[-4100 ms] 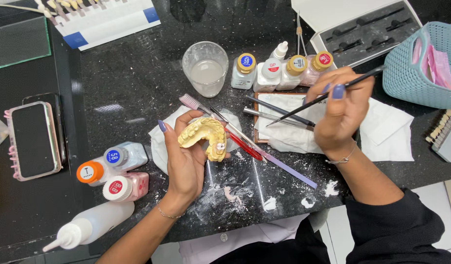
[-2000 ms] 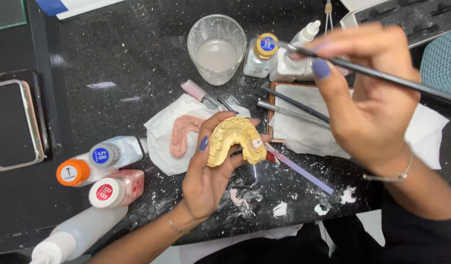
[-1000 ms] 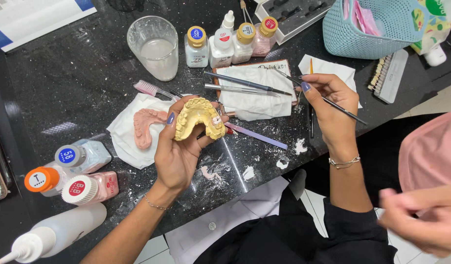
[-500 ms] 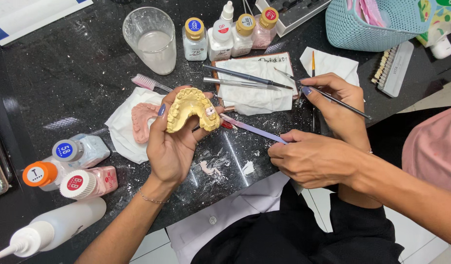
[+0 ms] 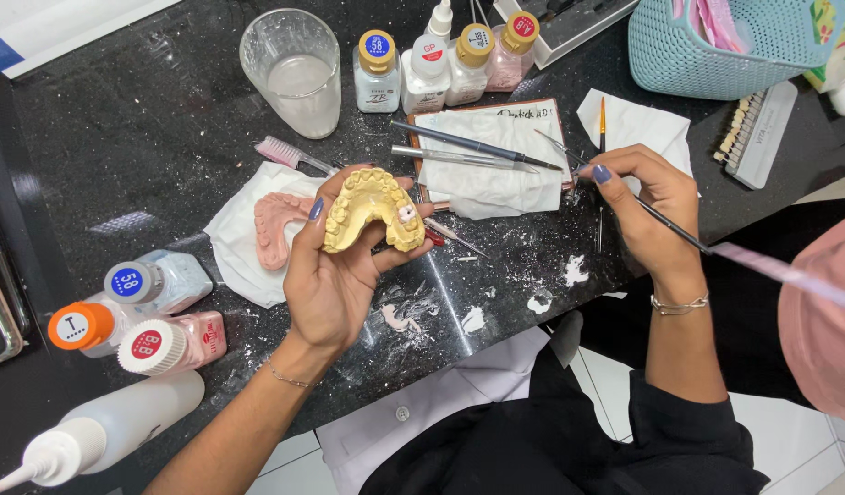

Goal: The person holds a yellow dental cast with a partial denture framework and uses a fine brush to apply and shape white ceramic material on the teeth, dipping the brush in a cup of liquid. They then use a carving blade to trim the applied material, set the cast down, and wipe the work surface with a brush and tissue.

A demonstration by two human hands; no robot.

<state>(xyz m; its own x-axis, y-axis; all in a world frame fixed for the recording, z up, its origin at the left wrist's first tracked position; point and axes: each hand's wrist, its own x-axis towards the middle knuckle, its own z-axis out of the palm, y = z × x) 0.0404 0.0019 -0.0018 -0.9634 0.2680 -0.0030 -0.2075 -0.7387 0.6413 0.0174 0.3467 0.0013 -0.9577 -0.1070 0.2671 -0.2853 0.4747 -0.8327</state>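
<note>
My left hand holds a yellow plaster dental cast palm up over the black counter, teeth facing the camera. My right hand grips a thin brush like a pen, its tip near the white tissue pad where two metal instruments lie. A pink dental cast rests on a tissue just left of my left hand.
A glass of cloudy water and several small jars stand at the back. Three capped bottles and a squeeze bottle lie at front left. A teal basket and shade guide are at right. Another person's pink sleeve is at far right.
The other person's hand that reached in over the counter edge has pulled back to the right with a long pale strip. My right hand has shifted slightly towards the tissue pad.
</note>
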